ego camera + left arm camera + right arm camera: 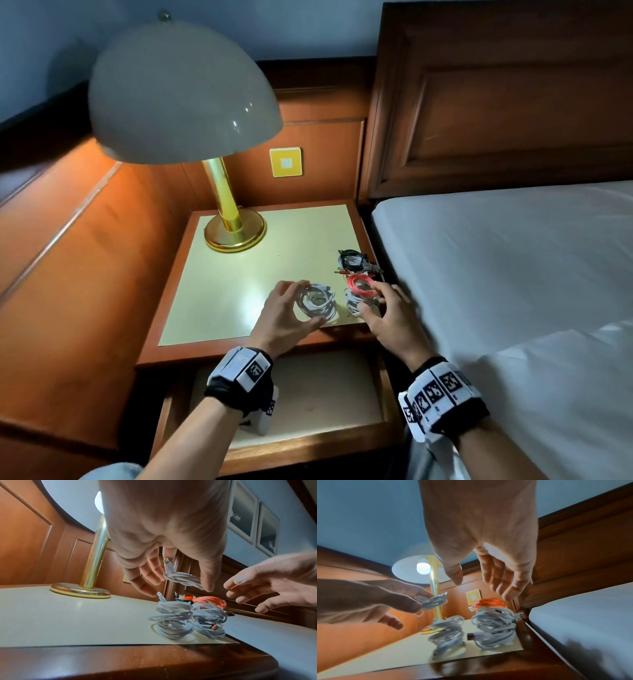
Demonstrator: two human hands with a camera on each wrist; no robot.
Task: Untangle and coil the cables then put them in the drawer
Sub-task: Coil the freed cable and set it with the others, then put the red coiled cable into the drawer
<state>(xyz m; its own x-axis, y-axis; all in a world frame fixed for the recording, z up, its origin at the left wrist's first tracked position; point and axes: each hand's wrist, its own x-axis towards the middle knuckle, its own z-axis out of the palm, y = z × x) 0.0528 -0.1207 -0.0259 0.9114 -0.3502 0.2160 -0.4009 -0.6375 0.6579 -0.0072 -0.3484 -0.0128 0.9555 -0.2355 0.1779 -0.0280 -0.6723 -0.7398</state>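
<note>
Hovering above two white coil stacks (171,619) on the worktop (219,294), one white coil (183,580) is being pinched by the left hand (286,317); the right hand (394,317) is being held with fingers (508,586) apart.

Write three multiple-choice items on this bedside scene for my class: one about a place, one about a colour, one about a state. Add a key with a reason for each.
1. Where does the brass lamp stand on the nightstand?
A. near front corner by the bed
B. far left part
C. inside the drawer

2. What colour is the coil lying between the black cable bundle and the white coils by the right hand?
A. green
B. blue
C. red

3. What is the state of the drawer under the nightstand top?
A. pulled open
B. pushed shut
C. removed and lying on the bed

Key: 1 B, its base sits at the far left of the top. 2 C, the red cable coil lies there. 3 A, its pale bottom shows below the left hand, which holds a white cable coil.
</note>
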